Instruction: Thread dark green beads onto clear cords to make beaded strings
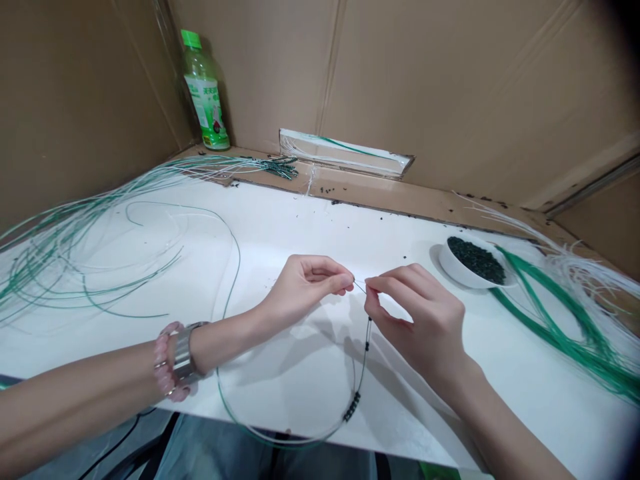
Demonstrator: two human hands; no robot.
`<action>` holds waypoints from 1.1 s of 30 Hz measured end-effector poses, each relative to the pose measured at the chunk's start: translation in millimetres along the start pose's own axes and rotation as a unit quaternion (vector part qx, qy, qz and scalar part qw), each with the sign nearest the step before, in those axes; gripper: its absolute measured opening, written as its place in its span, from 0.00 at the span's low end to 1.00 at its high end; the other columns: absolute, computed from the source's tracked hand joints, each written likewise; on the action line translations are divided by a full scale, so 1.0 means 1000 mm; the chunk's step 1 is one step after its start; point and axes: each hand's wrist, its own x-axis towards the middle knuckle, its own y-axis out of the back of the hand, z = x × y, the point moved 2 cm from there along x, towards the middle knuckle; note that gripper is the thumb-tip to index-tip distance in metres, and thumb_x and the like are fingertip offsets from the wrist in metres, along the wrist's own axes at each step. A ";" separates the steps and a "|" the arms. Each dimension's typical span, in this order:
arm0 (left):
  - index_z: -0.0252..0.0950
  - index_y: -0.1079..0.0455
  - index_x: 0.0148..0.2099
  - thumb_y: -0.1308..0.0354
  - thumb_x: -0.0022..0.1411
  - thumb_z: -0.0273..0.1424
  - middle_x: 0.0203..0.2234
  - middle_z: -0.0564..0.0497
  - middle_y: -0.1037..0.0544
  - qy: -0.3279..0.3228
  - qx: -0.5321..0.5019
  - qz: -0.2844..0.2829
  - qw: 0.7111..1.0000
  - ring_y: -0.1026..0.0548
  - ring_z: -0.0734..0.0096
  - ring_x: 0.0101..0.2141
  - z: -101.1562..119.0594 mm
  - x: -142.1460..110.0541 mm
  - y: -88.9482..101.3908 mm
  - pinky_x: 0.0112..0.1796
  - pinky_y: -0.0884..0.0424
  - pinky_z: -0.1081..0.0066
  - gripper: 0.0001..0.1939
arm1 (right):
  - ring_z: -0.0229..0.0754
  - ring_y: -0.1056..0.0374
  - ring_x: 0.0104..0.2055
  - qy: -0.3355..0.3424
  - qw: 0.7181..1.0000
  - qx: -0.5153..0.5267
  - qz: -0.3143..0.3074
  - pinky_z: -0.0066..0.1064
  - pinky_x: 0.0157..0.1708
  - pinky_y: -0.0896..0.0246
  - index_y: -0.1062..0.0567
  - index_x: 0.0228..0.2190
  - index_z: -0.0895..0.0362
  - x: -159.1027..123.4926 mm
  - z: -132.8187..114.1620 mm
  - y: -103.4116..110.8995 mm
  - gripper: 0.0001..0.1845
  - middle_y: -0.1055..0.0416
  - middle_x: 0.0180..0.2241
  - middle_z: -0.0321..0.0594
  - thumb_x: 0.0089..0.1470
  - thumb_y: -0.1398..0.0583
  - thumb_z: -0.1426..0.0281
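My left hand (305, 287) pinches the end of a thin green wire (227, 300) between thumb and forefinger, over the white tabletop (310, 233). My right hand (415, 320) pinches the same short stretch of wire from the other side, fingertips nearly touching the left ones. Below the hands the wire hangs in a loop with several small dark beads (353, 405) strung on it. A white bowl (457, 270) of dark beads sits just right of my right hand.
Loose green and white wires (65, 253) fan out at the left. Another bundle of wires (565, 320) lies at the right. A green-capped bottle (205, 90) stands in the far corner against cardboard walls. A flat packet (345, 153) rests by the back wall.
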 end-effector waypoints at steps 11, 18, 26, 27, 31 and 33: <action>0.33 0.26 0.26 0.38 0.51 0.25 0.22 0.55 0.24 -0.003 0.011 0.001 1.000 0.27 0.82 0.25 0.000 -0.002 -0.001 0.31 0.30 0.82 0.03 | 0.34 0.39 0.25 0.002 1.000 -0.001 -0.002 0.25 0.24 0.43 0.31 0.25 0.57 0.000 0.000 -0.001 0.08 0.32 0.22 0.35 0.48 0.41 0.81; 0.32 0.26 0.27 0.39 0.51 0.25 0.23 0.54 0.24 -0.018 0.047 0.012 0.999 0.28 0.81 0.26 0.002 -0.001 0.000 0.31 0.30 0.81 0.02 | 0.35 0.39 0.25 0.013 1.000 -0.001 -0.009 0.26 0.24 0.43 0.30 0.24 0.58 0.001 -0.002 0.000 0.08 0.32 0.22 0.36 0.47 0.40 0.82; 0.32 0.26 0.28 0.38 0.52 0.26 0.23 0.54 0.24 -0.033 0.065 0.002 0.997 0.27 0.81 0.27 0.000 -0.001 0.000 0.32 0.30 0.81 0.02 | 0.35 0.39 0.26 0.018 1.000 0.004 -0.008 0.25 0.24 0.43 0.30 0.25 0.58 0.002 -0.003 0.000 0.08 0.32 0.22 0.37 0.47 0.41 0.82; 0.32 0.26 0.28 0.38 0.52 0.26 0.24 0.53 0.23 -0.034 0.067 -0.001 0.997 0.27 0.81 0.27 0.000 0.000 0.000 0.32 0.30 0.81 0.02 | 0.35 0.40 0.25 0.018 1.000 0.004 -0.006 0.25 0.25 0.43 0.30 0.25 0.58 0.002 -0.003 0.000 0.08 0.32 0.22 0.37 0.47 0.41 0.82; 0.32 0.26 0.29 0.39 0.53 0.28 0.25 0.52 0.23 -0.033 0.081 -0.009 0.996 0.27 0.78 0.29 -0.002 0.000 0.001 0.34 0.30 0.79 0.03 | 0.34 0.40 0.25 0.015 1.000 0.018 -0.009 0.25 0.25 0.42 0.30 0.26 0.57 0.003 -0.002 0.000 0.08 0.33 0.23 0.36 0.49 0.42 0.82; 0.32 0.27 0.29 0.39 0.53 0.28 0.26 0.51 0.23 -0.038 0.088 -0.011 0.995 0.26 0.77 0.29 -0.001 0.000 0.001 0.35 0.29 0.78 0.04 | 0.35 0.40 0.26 0.013 0.999 0.029 -0.015 0.26 0.25 0.42 0.30 0.26 0.57 0.003 -0.003 0.000 0.08 0.33 0.23 0.36 0.49 0.43 0.82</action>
